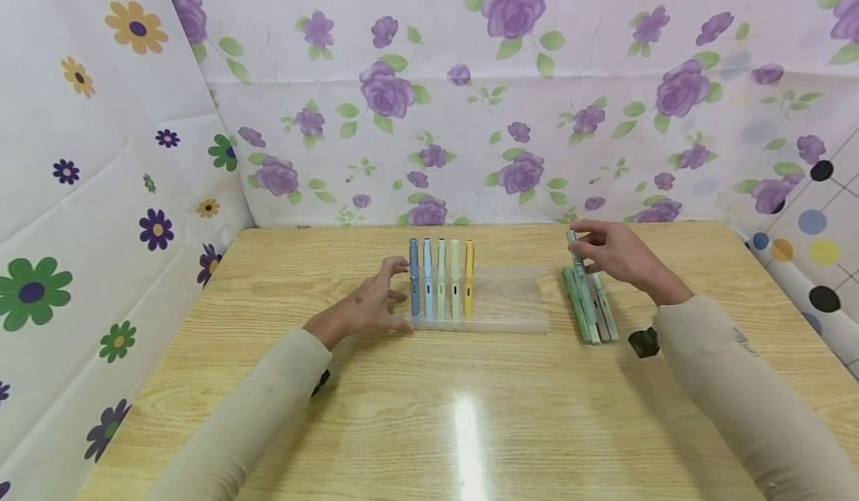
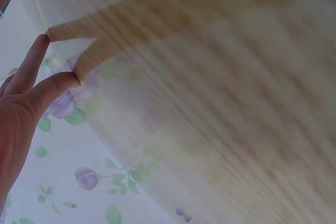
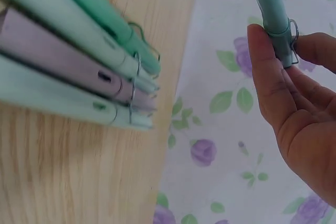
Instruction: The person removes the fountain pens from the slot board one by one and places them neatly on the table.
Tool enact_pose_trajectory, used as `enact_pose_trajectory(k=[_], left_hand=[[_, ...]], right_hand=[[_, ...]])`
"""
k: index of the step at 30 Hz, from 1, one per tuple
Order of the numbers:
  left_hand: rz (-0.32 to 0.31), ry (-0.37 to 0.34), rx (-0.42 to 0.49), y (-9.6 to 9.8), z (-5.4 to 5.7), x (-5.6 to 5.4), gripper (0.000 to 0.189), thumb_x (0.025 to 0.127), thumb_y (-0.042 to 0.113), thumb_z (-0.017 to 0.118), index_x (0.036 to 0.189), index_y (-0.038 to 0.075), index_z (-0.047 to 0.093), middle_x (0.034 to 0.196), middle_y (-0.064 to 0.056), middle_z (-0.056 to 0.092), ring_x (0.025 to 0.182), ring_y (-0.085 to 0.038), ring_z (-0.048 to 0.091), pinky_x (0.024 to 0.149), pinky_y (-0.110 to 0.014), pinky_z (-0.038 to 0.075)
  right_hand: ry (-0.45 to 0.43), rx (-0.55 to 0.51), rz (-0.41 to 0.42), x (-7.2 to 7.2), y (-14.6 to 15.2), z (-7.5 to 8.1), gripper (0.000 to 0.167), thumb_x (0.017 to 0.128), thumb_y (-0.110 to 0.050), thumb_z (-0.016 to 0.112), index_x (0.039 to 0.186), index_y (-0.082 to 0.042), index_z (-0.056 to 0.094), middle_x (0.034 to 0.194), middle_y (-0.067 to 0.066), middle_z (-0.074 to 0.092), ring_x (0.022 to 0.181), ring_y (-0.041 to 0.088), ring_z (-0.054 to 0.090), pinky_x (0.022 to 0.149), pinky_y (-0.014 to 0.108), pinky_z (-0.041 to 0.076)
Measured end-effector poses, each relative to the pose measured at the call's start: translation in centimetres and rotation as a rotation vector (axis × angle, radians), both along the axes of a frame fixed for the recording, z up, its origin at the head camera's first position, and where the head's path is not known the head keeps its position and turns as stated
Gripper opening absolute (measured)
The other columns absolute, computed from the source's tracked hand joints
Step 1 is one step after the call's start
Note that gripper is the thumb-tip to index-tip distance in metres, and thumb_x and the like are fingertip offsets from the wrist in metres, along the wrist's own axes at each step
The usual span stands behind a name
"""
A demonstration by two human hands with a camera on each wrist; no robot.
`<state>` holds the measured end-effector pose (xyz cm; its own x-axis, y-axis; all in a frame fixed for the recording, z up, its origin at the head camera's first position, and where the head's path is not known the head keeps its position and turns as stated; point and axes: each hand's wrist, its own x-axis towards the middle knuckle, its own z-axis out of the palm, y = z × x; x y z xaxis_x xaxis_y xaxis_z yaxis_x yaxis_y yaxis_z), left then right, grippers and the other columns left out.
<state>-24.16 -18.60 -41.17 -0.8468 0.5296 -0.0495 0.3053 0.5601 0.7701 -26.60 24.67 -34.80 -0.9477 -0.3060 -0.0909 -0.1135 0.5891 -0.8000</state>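
My right hand (image 1: 614, 251) pinches a teal pen (image 3: 270, 1) by its clipped cap end, tilted over a group of pens. Those loose pens (image 3: 58, 53), in greens, pale mint and mauve, lie side by side on the table. At the left end of a clear pen stand (image 1: 510, 300) is my left hand (image 1: 369, 300), fingers spread, thumb near its front corner. In the left wrist view two fingertips (image 2: 73, 78) touch a surface showing wood grain. Upright in the stand's left half are a dark blue pen (image 1: 414, 277), light blue, mint and pale green ones, and a yellow pen (image 1: 469, 277).
The wooden table (image 1: 403, 411) meets a flowered cloth backdrop (image 1: 456, 150) along its far edge. A second flowered cloth (image 1: 101, 210) hangs on the left. Beside the right cuff a small black object (image 1: 644, 342) shows, and another (image 1: 321, 383) under the left cuff.
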Motion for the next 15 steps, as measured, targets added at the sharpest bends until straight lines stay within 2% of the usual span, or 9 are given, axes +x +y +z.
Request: enact_pose_trajectory(k=[6, 15], left_hand=[[-0.001, 0.003, -0.011, 0.0, 0.1, 0.0, 0.102, 0.078, 0.012, 0.088, 0.147, 0.018, 0.013, 0.159, -0.016, 0.023, 0.125, -0.035, 0.057, 0.099, -0.051, 0.048], [-0.006, -0.005, -0.004, 0.0, 0.1, 0.0, 0.102, 0.078, 0.012, 0.088, 0.147, 0.018, 0.013, 0.159, -0.017, 0.023, 0.125, -0.037, 0.056, 0.098, -0.05, 0.049]], right_hand=[[-0.028, -0.002, -0.033, -0.1, 1.8, -0.5, 0.059, 0.105, -0.022, 0.053, 0.154, 0.002, 0.03, 0.135, 0.03, 0.051, 0.112, 0.038, 0.061, 0.086, 0.045, 0.057], [-0.052, 0.014, -0.064, -0.2, 4.0, -1.9, 0.059, 0.106, -0.022, 0.05, 0.154, 0.005, 0.027, 0.134, 0.033, 0.049, 0.113, 0.041, 0.06, 0.087, 0.044, 0.056]])
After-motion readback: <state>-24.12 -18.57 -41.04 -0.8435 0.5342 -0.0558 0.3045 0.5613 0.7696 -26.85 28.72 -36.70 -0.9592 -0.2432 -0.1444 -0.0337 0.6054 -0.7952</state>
